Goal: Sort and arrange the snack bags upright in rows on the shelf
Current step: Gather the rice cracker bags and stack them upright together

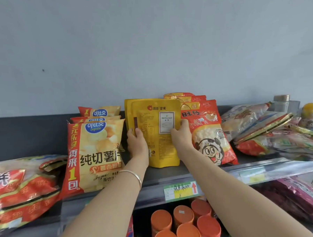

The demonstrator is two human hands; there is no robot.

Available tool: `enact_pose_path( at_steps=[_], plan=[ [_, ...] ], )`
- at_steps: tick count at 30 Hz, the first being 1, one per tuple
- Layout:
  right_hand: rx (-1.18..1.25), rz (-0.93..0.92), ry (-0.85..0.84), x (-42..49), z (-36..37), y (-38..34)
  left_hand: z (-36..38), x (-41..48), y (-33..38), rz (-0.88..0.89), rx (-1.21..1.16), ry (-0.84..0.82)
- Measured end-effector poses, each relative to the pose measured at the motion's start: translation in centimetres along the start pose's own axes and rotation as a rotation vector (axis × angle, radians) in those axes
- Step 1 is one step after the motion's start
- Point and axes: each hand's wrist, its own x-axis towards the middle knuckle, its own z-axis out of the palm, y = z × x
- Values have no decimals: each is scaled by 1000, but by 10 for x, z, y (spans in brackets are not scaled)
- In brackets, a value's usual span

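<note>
Grey wall (148,46) fills the top half, so there's plenty of headroom over the bags. Shelf (166,174): I see a bare dark strip along the front edge, under the forearms.

- **Left end:** red/gold bags (23,188) lie flat, cut off by the frame. I can't read the print.
- **Right end:** slumped pile of clear and foil bags (270,130), labels unreadable.
- **Copico chip bags (98,157):** upright, three deep. They read "可比克 copico", "纯切薯片", "再来1包". The left arm hides the front bag's lower right corner.
- **Red 旺仔 bags (211,133):** upright row, "小馒头", tipped slightly right.
- **Yellow pouch (156,122):** upright in the gap between those two rows, back face out, "洽洽 坚果" at top. Fine print is too small to read. A second yellow edge shows behind it.
- **Hands:** left hand (137,144) fingers grip the pouch's left edge and right hand (182,135) fingers grip its right edge, thumbs on the face.
- **Lower shelf:** orange-lidded canisters (187,231), bodies mostly hidden.
- **Price tag (181,190):** handwritten, red up-arrow, illegible.
</note>
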Motion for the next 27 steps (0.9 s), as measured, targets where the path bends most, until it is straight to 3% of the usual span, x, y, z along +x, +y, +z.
enact_pose_path(
  at_steps=[10, 14, 18, 20, 23, 25, 27],
  plan=[
    [-56, 5, -96, 2, -2, 7, 0, -15, -2, 207, 332, 48],
    [44, -13, -183, -5, -7, 1, 2, -31, 4, 337, 566, 83],
    [302, -52, -206, -17, -15, -10, 3, -48, 9, 485, 631, -18],
    [409, 8, -239, -22, -18, -18, 5, -57, 12, 520, 575, -134],
    [516, 108, -426, -31, -24, -27, 8, -73, 21, 440, 286, -304],
    [555, 165, -516, -36, -30, -26, 6, -81, 26, 434, 161, -337],
    [566, 199, -488, -38, -36, -22, 1, -86, 30, 434, 127, -355]
  ],
)
